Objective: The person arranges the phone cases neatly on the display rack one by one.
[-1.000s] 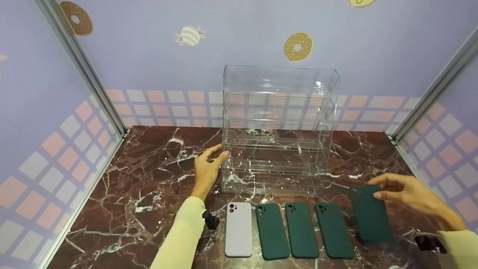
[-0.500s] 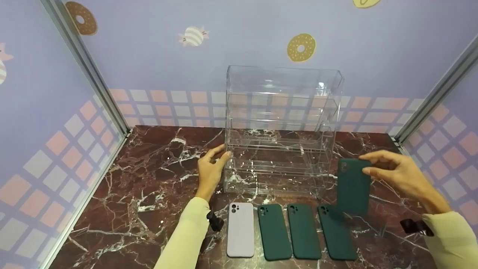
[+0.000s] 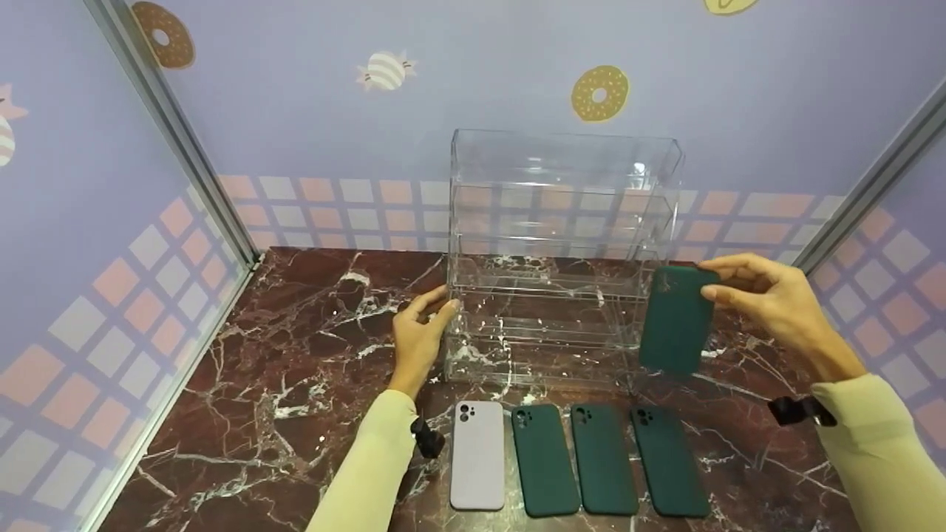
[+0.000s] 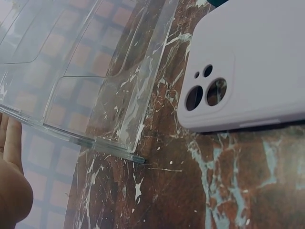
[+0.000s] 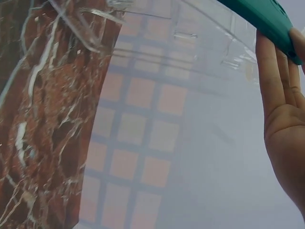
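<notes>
A clear stepped display rack [image 3: 550,284] with several tiers stands on the marbled table. My left hand [image 3: 420,336] touches its left side, fingers along the outside of the panel; in the left wrist view the hand [image 4: 12,176] shows only at the edge, fingers fairly straight. My right hand [image 3: 768,299] pinches a dark green phone case [image 3: 676,321] by its upper right corner, thumb in front and fingers behind. That case hangs upright, slightly tilted, in front of the rack's right side. In the right wrist view the fingers [image 5: 271,76] support the green case [image 5: 267,24].
Along the table's front lie a pale lilac phone case [image 3: 477,456] and three dark green ones, the nearest to the lilac [image 3: 545,459], a middle one [image 3: 604,459] and a right one [image 3: 670,462]. Patterned walls [image 3: 295,111] enclose the table [image 3: 295,369] on three sides.
My right hand has lifted the green phone case from the right of the row and carried it up and left to the rack's right side. My left hand has stayed against the rack.
</notes>
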Demonstrator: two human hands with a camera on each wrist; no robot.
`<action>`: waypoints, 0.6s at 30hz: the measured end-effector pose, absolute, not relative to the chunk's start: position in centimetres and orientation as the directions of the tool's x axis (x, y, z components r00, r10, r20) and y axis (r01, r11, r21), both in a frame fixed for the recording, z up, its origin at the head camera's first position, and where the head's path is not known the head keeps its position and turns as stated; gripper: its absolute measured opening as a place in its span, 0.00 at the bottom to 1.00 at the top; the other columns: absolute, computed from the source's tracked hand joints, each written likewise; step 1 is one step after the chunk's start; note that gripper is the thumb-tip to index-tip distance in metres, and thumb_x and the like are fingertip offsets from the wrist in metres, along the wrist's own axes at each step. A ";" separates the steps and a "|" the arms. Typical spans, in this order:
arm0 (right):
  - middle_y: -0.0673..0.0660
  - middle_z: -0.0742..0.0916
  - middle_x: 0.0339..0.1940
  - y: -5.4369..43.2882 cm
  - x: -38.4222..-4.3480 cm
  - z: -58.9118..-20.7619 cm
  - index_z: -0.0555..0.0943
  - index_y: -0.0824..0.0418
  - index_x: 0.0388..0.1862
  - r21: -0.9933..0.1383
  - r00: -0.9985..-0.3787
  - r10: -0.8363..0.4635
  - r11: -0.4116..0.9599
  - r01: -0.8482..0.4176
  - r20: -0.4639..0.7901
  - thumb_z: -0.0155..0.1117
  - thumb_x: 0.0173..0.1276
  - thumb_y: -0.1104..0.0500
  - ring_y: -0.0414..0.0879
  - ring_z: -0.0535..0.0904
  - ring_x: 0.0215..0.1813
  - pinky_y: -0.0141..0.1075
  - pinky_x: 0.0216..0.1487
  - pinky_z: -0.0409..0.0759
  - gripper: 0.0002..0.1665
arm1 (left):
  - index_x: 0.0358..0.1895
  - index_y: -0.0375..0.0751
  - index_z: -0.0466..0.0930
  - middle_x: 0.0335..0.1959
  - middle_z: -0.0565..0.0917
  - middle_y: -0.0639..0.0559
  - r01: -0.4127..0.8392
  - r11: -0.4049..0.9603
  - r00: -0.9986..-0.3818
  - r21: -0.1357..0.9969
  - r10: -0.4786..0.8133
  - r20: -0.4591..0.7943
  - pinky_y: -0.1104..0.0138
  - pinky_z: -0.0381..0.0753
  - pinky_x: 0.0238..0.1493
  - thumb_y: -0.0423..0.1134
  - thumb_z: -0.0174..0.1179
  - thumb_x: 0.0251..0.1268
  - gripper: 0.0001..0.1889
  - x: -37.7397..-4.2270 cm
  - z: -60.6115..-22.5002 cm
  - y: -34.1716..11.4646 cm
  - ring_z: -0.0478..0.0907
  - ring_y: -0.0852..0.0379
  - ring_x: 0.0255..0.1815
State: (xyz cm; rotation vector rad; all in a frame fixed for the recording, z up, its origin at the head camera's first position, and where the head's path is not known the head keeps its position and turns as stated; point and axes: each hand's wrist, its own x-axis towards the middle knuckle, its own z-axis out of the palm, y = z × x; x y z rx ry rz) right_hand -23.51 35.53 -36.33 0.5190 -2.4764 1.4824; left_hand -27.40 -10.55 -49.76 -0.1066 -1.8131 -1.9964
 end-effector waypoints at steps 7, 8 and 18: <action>0.54 0.93 0.43 33.6 -25.5 -34.1 0.84 0.72 0.61 -0.845 -0.902 -0.188 0.318 -0.431 0.389 0.72 0.70 0.73 0.43 0.90 0.37 0.30 0.38 0.87 0.21 | 0.55 0.27 0.88 0.49 0.89 0.37 0.378 -0.060 -0.899 0.924 -0.262 0.351 0.69 0.86 0.48 0.26 0.73 0.64 0.16 -27.5 -49.8 -10.8 0.88 0.52 0.48; 0.54 0.92 0.43 33.4 -25.8 -33.8 0.84 0.72 0.61 -0.853 -0.902 -0.186 0.297 -0.429 0.389 0.72 0.70 0.74 0.43 0.89 0.37 0.30 0.38 0.87 0.21 | 0.55 0.26 0.88 0.49 0.89 0.36 0.376 -0.066 -0.900 0.924 -0.261 0.348 0.69 0.86 0.48 0.26 0.73 0.64 0.16 -27.5 -49.9 -10.8 0.88 0.53 0.48; 0.60 0.92 0.44 31.8 -28.0 -30.6 0.84 0.72 0.59 -0.909 -0.902 -0.167 0.064 -0.412 0.397 0.74 0.67 0.74 0.47 0.90 0.40 0.36 0.46 0.88 0.21 | 0.55 0.25 0.87 0.49 0.88 0.33 0.376 -0.065 -0.901 0.924 -0.257 0.349 0.71 0.85 0.46 0.25 0.73 0.64 0.17 -27.6 -49.9 -10.7 0.87 0.59 0.45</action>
